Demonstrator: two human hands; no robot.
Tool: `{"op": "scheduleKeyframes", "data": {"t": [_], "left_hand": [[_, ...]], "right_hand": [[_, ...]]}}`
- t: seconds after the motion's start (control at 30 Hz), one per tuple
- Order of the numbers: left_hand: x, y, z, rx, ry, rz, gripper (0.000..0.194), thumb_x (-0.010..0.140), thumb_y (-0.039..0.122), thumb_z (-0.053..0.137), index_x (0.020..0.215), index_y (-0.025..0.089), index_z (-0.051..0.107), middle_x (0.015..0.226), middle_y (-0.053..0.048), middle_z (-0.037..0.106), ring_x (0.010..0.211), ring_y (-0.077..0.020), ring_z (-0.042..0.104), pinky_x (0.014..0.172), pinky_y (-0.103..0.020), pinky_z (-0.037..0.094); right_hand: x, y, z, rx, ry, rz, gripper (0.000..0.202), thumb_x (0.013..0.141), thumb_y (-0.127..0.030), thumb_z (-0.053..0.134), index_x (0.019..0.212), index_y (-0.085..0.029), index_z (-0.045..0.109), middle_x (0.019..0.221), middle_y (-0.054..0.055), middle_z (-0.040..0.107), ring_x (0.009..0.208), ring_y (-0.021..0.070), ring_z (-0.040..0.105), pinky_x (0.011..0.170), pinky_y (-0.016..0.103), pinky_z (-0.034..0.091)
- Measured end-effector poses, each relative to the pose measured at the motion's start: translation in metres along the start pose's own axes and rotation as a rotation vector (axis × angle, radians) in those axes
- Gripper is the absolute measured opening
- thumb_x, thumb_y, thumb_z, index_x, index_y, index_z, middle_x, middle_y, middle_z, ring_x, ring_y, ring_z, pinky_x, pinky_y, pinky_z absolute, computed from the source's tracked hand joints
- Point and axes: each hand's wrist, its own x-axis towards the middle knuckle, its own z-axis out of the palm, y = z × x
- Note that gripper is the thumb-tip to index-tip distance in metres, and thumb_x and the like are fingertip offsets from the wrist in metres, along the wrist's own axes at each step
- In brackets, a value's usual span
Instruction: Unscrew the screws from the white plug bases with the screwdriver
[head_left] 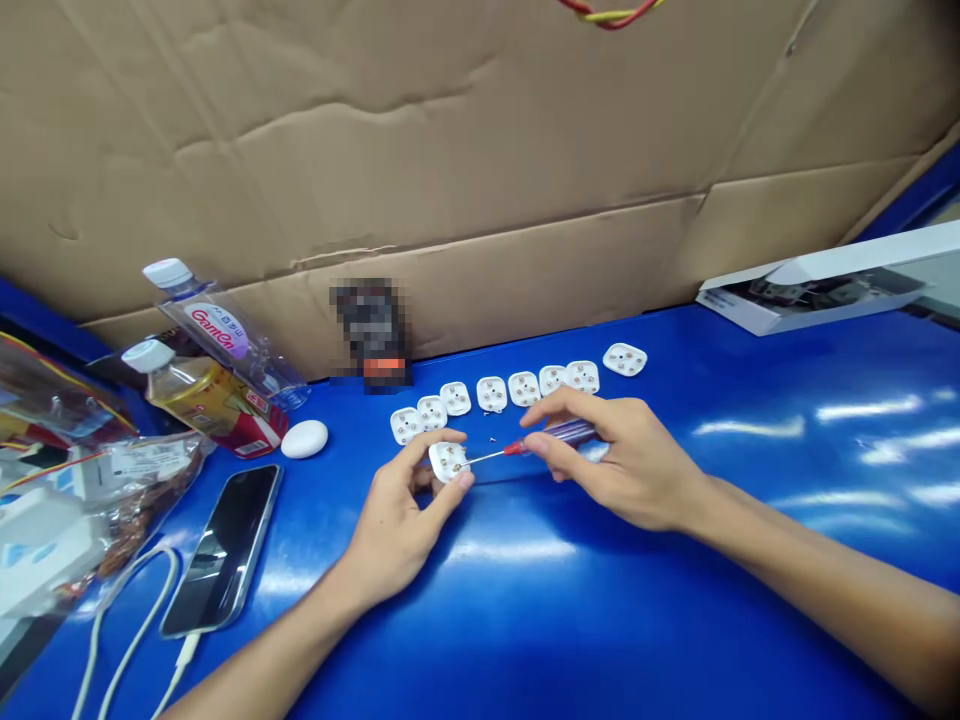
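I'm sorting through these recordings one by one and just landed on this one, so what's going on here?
A person is working with both hands over a blue tabletop. The left hand holds a small white electrical fitting by its edges, while the right hand holds a screwdriver with its tip at the fitting's metal terminals. Eight similar fittings lie in an uneven row beyond the hands. Whether a screw is turning can't be told.
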Motion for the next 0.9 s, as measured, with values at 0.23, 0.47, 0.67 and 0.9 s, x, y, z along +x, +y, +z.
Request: {"op": "scheduleKeyframes", "data": {"t": [0.23,0.47,0.67,0.9], "left_hand": [[0.0007,0.0006,0.0010,0.010,-0.002,0.024,0.039,0.094,0.041,0.070,0.125,0.017,0.067,0.079,0.001,0.061,0.065,-0.0135,0.055,0.063,-0.024,0.045],[0.0000,0.0024,0.0009,0.039,0.008,0.030,0.039,0.094,0.041,0.070,0.125,0.018,0.068,0.077,0.001,0.062,0.066,-0.0148,0.056,0.064,-0.024,0.045],[0.0005,0.0011,0.0003,0.050,0.015,0.040,0.038,0.093,0.043,0.070,0.122,0.017,0.069,0.077,0.001,0.061,0.066,-0.0148,0.054,0.063,-0.024,0.044],[-0.0007,0.0027,0.0005,0.025,0.004,0.016,0.040,0.095,0.043,0.069,0.125,0.017,0.067,0.076,0.001,0.059,0.065,-0.0147,0.053,0.063,-0.024,0.043]], "right_hand": [[0.0005,-0.0005,-0.0010,0.043,-0.002,-0.116,0.012,0.098,-0.014,0.064,0.097,-0.022,0.072,0.094,0.005,0.075,0.085,0.0177,0.073,0.076,0.028,0.064],[0.0023,-0.0005,0.0000,0.066,0.013,0.011,0.006,0.099,-0.023,0.068,0.095,-0.023,0.072,0.083,0.001,0.078,0.062,0.0142,0.071,0.060,0.025,0.062],[0.0017,-0.0020,-0.0013,-0.008,0.017,-0.063,0.009,0.100,-0.019,0.064,0.095,-0.022,0.072,0.087,0.002,0.078,0.075,0.0167,0.073,0.066,0.025,0.059],[0.0015,-0.0004,-0.0011,-0.012,0.022,-0.055,0.009,0.101,-0.021,0.062,0.099,-0.022,0.070,0.092,0.004,0.079,0.079,0.0179,0.075,0.070,0.027,0.061]]}}
